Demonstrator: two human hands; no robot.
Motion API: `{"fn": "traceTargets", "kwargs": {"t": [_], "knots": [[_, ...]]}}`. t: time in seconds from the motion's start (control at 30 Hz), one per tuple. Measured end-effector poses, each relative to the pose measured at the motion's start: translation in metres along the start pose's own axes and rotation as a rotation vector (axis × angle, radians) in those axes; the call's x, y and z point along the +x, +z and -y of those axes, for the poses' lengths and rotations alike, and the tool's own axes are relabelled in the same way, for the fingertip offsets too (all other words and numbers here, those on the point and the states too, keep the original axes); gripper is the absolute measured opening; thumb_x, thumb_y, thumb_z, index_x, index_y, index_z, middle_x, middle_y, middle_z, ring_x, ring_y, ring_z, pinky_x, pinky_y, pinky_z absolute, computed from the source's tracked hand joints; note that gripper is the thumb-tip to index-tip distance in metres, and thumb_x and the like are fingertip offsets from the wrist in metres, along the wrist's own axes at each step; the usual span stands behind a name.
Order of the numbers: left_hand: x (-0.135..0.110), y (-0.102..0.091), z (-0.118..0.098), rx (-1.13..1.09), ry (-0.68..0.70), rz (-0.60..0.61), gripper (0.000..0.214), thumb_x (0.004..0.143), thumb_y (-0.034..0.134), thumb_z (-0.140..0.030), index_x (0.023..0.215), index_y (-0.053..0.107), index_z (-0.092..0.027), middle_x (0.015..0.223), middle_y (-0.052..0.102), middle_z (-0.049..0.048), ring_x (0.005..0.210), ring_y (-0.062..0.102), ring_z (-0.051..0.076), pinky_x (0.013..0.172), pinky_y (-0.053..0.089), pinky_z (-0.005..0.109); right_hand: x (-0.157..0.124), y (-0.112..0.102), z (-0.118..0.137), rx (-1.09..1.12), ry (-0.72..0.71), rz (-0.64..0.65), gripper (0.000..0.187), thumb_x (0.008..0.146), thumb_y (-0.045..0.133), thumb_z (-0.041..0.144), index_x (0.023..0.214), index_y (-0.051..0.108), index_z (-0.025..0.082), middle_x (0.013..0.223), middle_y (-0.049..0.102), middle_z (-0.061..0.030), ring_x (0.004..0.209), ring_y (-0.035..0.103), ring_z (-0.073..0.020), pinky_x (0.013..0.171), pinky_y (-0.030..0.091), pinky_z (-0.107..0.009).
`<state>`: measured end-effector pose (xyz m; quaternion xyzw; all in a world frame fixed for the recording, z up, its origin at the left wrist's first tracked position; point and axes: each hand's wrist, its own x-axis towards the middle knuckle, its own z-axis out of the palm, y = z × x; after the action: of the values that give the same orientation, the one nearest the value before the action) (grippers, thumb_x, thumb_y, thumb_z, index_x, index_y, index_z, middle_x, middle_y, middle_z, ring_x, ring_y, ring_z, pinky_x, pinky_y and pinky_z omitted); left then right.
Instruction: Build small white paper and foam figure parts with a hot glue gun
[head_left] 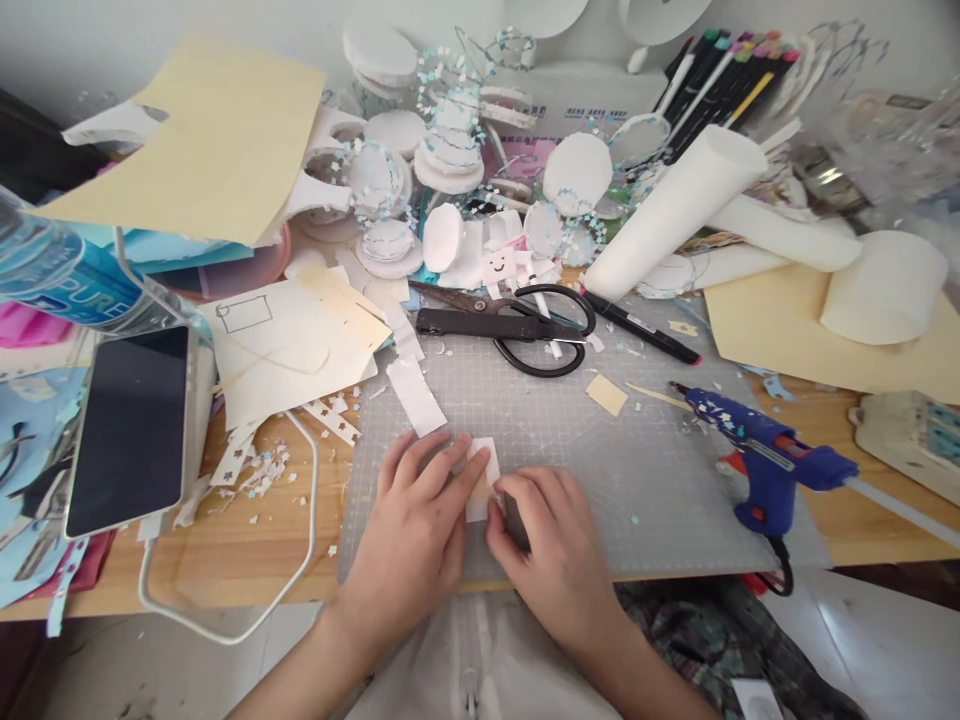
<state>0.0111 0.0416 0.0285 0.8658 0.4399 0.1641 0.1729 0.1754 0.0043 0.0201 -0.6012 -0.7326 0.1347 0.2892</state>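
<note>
A small white paper strip (492,462) lies on the grey cutting mat (652,500) near its front edge. My left hand (412,520) rests over it, fingers stretched out flat, the index fingertip pressing on the paper. From the other side my right hand (555,535) pinches the strip's right edge between thumb and index finger. Part of the strip is hidden by my fingers. Just beyond my left hand lies another white paper strip (417,396). Black-handled scissors (544,330) and a black box cutter (480,324) lie farther back, overlapping.
A blue glue gun (772,440) lies at right, a black marker (641,325) and beige paper piece (606,395) behind my right hand. A phone (127,430), white cable (311,500) and water bottle (67,270) are at left. White paper rolls (675,210) and round pieces crowd the back.
</note>
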Motion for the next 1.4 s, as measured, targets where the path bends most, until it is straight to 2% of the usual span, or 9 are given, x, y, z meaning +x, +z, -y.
{"fn": "traceTargets", "kwargs": {"t": [0.3,0.4,0.5,0.6,0.8,1.1,1.2,1.3,1.4], "knots": [[0.0,0.0,-0.001,0.004,-0.015,-0.012,0.051,0.086,0.047,-0.005,0.133,0.055,-0.02,0.135,0.057,0.0069,0.128,0.042,0.028,0.115,0.024,0.053,-0.005,0.002,0.002,0.049,-0.036,0.051,0.022,0.088,0.045,0.001,0.1,0.052,0.018,0.08,0.056,-0.0038,0.076,0.052,-0.0183,0.068,0.046,-0.034],[0.0,0.0,-0.001,0.0,-0.01,-0.011,0.051,0.086,0.046,-0.005,0.134,0.054,-0.02,0.135,0.056,0.0068,0.128,0.041,0.028,0.115,0.023,0.053,-0.006,-0.003,-0.001,0.096,-0.07,0.099,0.018,0.088,0.046,0.004,0.095,0.054,0.019,0.078,0.056,-0.0034,0.075,0.052,-0.0183,0.068,0.047,-0.034],[0.0,0.0,-0.001,-0.005,-0.009,-0.001,0.052,0.086,0.047,-0.005,0.135,0.053,-0.02,0.135,0.056,0.0067,0.129,0.04,0.028,0.115,0.023,0.053,-0.005,-0.01,-0.005,0.118,-0.119,0.096,0.018,0.088,0.049,0.01,0.103,0.055,0.018,0.094,0.062,-0.0083,0.089,0.057,-0.0216,0.076,0.05,-0.038],[0.001,0.0,0.0,-0.004,-0.011,0.004,0.053,0.085,0.047,-0.005,0.135,0.052,-0.02,0.135,0.056,0.0067,0.129,0.04,0.028,0.115,0.023,0.053,-0.003,-0.017,-0.008,0.071,-0.228,0.113,0.038,0.088,0.05,0.013,0.125,0.049,0.014,0.121,0.064,-0.0131,0.115,0.054,-0.0269,0.093,0.047,-0.044],[0.0,0.001,0.0,-0.004,-0.021,-0.001,0.051,0.087,0.047,-0.006,0.135,0.053,-0.021,0.136,0.056,0.0062,0.13,0.04,0.028,0.116,0.022,0.053,-0.013,-0.025,-0.012,0.063,-0.293,0.129,0.032,0.084,0.049,0.007,0.113,0.057,0.017,0.114,0.071,-0.0096,0.116,0.059,-0.024,0.095,0.045,-0.042],[0.001,-0.002,0.002,-0.082,-0.018,-0.026,0.048,0.088,0.046,-0.005,0.133,0.053,-0.022,0.132,0.057,0.0068,0.128,0.043,0.025,0.115,0.024,0.052,-0.017,-0.022,-0.017,0.135,-0.255,0.101,0.034,0.084,0.048,0.004,0.113,0.058,0.019,0.11,0.073,-0.0083,0.11,0.063,-0.0221,0.093,0.049,-0.043],[-0.001,-0.006,0.004,-0.227,-0.045,-0.112,0.042,0.092,0.042,-0.005,0.128,0.055,-0.022,0.128,0.059,0.0069,0.123,0.05,0.022,0.114,0.028,0.05,-0.018,-0.021,-0.017,0.165,-0.24,0.09,0.035,0.085,0.048,0.004,0.113,0.059,0.021,0.11,0.073,-0.0072,0.109,0.063,-0.022,0.093,0.05,-0.043],[-0.008,-0.009,0.002,-0.317,-0.113,-0.226,0.035,0.094,0.044,-0.008,0.122,0.057,-0.023,0.124,0.061,0.0071,0.116,0.055,0.02,0.105,0.04,0.043,-0.02,-0.023,-0.019,0.267,-0.162,0.091,0.038,0.086,0.049,0.008,0.121,0.057,0.022,0.117,0.069,-0.0079,0.112,0.061,-0.0218,0.093,0.053,-0.042],[-0.018,-0.008,-0.006,-0.239,-0.124,-0.236,0.03,0.093,0.049,-0.011,0.119,0.058,-0.022,0.119,0.062,0.0084,0.109,0.056,0.022,0.092,0.046,0.04,-0.024,-0.024,-0.025,0.46,-0.027,0.004,0.035,0.09,0.048,0.013,0.122,0.057,0.023,0.12,0.067,-0.0093,0.115,0.061,-0.0223,0.095,0.054,-0.041]]}}
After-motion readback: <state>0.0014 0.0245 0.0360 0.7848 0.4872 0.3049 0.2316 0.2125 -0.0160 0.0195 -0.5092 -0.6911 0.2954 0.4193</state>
